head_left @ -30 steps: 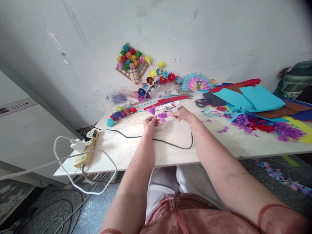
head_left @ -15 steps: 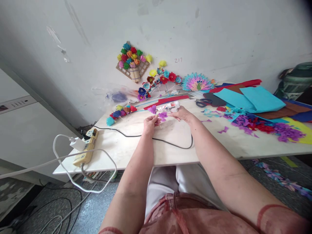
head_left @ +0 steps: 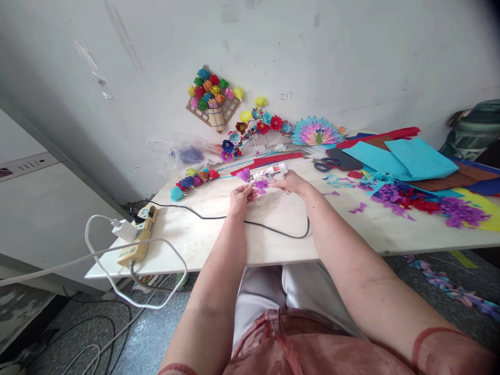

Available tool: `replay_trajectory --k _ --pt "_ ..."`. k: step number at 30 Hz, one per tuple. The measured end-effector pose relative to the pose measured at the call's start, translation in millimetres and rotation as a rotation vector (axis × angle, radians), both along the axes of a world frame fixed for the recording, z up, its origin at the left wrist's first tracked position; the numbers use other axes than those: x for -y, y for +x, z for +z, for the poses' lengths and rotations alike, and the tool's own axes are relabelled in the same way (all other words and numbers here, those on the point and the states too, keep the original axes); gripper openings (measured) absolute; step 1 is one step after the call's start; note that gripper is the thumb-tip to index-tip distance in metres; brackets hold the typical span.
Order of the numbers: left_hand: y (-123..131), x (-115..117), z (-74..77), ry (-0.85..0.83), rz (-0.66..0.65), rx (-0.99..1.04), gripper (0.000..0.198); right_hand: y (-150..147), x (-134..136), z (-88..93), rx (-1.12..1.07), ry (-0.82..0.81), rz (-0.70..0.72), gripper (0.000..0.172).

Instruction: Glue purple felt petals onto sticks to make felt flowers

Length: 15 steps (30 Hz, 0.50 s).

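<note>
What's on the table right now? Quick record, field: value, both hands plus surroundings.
left hand: pinching a thin stick, purple flower just beyond
right hand: gripping a white glue gun, nozzle toward the flower
near both hands: purple petals
table, left: power strip with white charger, flower bunch
table, right: scissors, blue paper, purple scraps
back: bouquet, paper peacock

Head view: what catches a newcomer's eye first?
Probably the many-coloured bouquet on its lattice against the wall, left of centre. Next, perhaps, the blue and pink peacock at the back of the table. Then, near the middle, the left hand holding a purple flower and the right hand a white tool.
</note>
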<state>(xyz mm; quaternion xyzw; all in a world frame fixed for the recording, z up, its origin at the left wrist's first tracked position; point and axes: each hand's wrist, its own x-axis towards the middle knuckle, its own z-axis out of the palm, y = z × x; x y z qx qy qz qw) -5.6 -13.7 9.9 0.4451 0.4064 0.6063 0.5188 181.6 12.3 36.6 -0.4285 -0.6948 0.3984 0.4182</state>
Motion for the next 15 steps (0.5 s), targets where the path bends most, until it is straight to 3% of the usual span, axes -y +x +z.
replay_trajectory --k 15 --pt "0.9 1.3 0.9 -0.008 -0.001 -0.003 0.038 -0.6 -1.5 -0.4 0.034 0.004 -0.077 0.031"
